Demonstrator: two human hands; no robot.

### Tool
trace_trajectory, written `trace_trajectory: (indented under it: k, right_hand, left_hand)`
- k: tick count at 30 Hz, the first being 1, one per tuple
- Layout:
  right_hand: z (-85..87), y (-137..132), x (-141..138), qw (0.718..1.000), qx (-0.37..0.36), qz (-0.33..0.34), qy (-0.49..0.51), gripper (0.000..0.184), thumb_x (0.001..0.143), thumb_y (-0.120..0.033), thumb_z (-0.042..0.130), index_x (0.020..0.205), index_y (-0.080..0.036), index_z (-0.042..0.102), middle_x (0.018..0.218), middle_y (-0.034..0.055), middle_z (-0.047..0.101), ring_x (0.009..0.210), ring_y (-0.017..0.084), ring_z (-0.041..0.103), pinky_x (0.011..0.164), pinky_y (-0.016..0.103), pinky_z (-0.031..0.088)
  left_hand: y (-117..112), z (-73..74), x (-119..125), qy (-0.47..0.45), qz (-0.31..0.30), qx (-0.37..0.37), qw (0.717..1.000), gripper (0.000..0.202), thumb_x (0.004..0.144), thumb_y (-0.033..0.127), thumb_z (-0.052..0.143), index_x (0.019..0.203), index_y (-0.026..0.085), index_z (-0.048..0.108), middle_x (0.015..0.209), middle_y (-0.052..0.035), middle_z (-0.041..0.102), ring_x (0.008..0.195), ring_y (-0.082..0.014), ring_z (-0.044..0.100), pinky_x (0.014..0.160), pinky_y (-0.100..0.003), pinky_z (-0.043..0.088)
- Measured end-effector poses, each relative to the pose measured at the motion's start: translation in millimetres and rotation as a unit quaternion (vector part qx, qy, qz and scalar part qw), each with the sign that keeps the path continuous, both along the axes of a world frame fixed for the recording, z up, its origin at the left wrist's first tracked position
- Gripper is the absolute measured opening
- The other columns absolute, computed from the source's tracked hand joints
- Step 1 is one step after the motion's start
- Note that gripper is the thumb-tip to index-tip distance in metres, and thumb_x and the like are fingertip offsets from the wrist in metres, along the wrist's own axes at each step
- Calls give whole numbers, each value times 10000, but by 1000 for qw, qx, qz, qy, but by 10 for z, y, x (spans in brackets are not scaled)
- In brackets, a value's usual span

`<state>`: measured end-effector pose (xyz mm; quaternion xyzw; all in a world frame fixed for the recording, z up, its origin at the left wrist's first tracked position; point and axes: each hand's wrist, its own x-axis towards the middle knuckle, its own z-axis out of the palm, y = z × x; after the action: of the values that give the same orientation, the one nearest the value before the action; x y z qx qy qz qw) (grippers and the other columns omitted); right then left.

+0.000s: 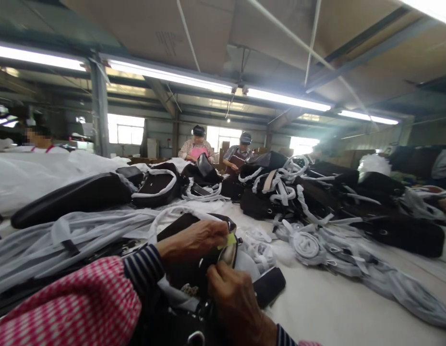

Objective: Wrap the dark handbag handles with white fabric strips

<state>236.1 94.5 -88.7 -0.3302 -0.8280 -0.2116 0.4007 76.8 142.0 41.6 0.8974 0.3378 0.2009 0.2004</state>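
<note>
My left hand [194,242] is closed in a pinch on a small yellow-green tag [228,239] at the top of a dark bag [194,269] that rests in front of me. My right hand [233,300] is closed lower down, gripping the same bag near a shiny metal fitting [228,254]. Both sleeves are striped under a pink checked apron [75,307]. The bag's lower part is hidden behind my hands.
A white worktable [334,307] carries piles of dark bags [276,190] and wrapped grey-white straps [305,242]. A long dark bag [71,197] lies at the left by white plastic sheets. Two people [197,146] sit across the table; another sits far left.
</note>
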Motion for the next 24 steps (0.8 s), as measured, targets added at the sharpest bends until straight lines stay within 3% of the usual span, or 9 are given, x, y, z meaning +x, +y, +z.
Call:
trace_trajectory:
  k: [4,9,14,16,20,24]
  right_hand:
    - [-85,-29,-58,995,16,-12,-101,151,943,-67,557,911,-208,510,779,25,641,584,197,613,492,308,302]
    - [24,-89,-70,990,-5,27,-139,135,933,-67,575,908,-190,527,805,56,658,630,221,626,475,321,346]
    - [59,-122,-41,988,10,44,-148,66,986,-141,531,929,-173,543,776,50,630,610,216,598,467,323,336]
    - [53,-121,-27,987,25,56,-145,63,983,-144,528,929,-169,549,772,49,626,607,215,594,458,326,317]
    - [46,-99,-14,987,22,77,-142,64,973,-108,526,953,-162,553,797,56,644,630,202,591,469,323,320]
    - [-16,-38,-52,987,18,82,-137,94,935,-85,542,904,-171,563,764,42,622,589,201,577,444,334,298]
  left_hand:
    - [12,-177,78,88,3,25,996,173,1002,287,484,849,217,521,821,-38,510,694,-208,467,660,-371,300]
    - [5,-249,160,158,-57,134,977,221,1027,191,432,817,234,485,831,-74,563,774,-259,479,655,-393,303]
    - [40,-229,114,231,-11,146,962,242,949,27,413,970,192,589,948,-81,573,767,-221,448,733,-379,314]
    - [68,-204,27,217,21,154,964,274,933,14,421,1027,178,619,943,-72,552,768,-217,421,766,-384,296]
    - [136,-180,-121,86,107,58,989,234,1009,154,393,938,163,615,862,-47,547,792,-224,453,797,-375,316]
    - [74,-224,-62,30,75,-37,996,392,1049,353,360,921,184,689,979,-65,667,937,-253,613,881,-364,424]
